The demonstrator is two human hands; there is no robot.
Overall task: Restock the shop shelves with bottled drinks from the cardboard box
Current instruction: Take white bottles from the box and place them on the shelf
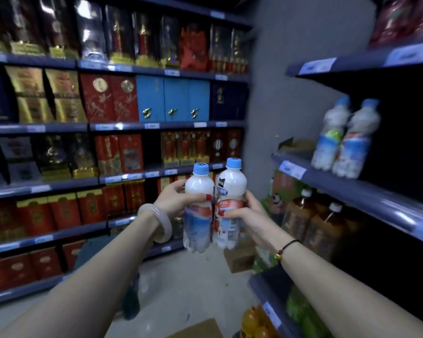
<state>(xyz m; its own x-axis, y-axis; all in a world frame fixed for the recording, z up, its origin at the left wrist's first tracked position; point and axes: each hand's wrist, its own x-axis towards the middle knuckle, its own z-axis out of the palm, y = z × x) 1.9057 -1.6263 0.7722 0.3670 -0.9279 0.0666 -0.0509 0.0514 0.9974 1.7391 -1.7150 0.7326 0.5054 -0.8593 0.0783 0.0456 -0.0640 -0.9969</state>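
I hold two white drink bottles with blue caps upright in front of me, side by side and touching. My left hand (178, 200) grips the left bottle (197, 220) around its middle. My right hand (248, 215) grips the right bottle (230, 191) at its label. Two matching bottles (344, 140) stand near the front edge of the dark shelf (352, 189) on the right, with dark space behind them. A corner of the cardboard box (200, 329) shows at the bottom edge of the view.
Shelving full of boxed liquor (122, 98) lines the left side. Brown tea bottles (310, 223) stand on the right unit's lower shelf, orange drinks (254, 323) below them. Another carton (239, 259) lies on the grey floor beneath my hands. A grey pillar (291, 81) stands behind.
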